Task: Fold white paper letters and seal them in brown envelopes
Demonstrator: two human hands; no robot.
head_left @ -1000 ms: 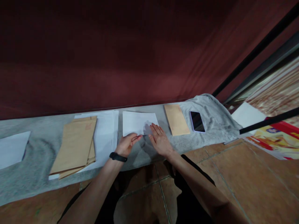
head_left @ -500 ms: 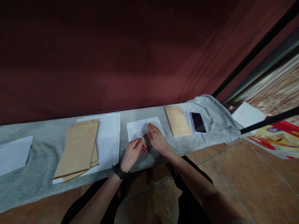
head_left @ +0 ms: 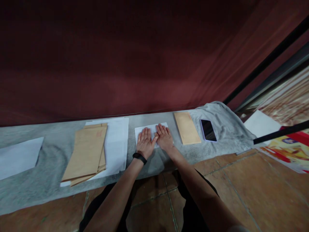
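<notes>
Both palms press on a white sheet of paper [head_left: 152, 127] that lies on the grey cloth, and they cover most of it. My left hand [head_left: 145, 142] is flat on its left half, fingers pointing away from me, with a dark band on the wrist. Beside it, my right hand [head_left: 164, 137] rests flat on the right half, its fingers stretched out. The two thumbs meet in the middle of the sheet. To the right of my right hand lies a single brown envelope [head_left: 187, 128], apart from the sheet.
Left of my hands, a stack of brown envelopes [head_left: 87, 151] overlaps white sheets [head_left: 117, 145]. Another white paper [head_left: 20, 157] is at the far left. A phone [head_left: 208, 130] lies on the grey cloth [head_left: 227, 129] at right. A dark red wall [head_left: 145, 64] rises behind.
My left hand has gone from partly curled at the sheet's near edge to lying flat on it. My right hand has flattened beside it. The view has shifted slightly.
</notes>
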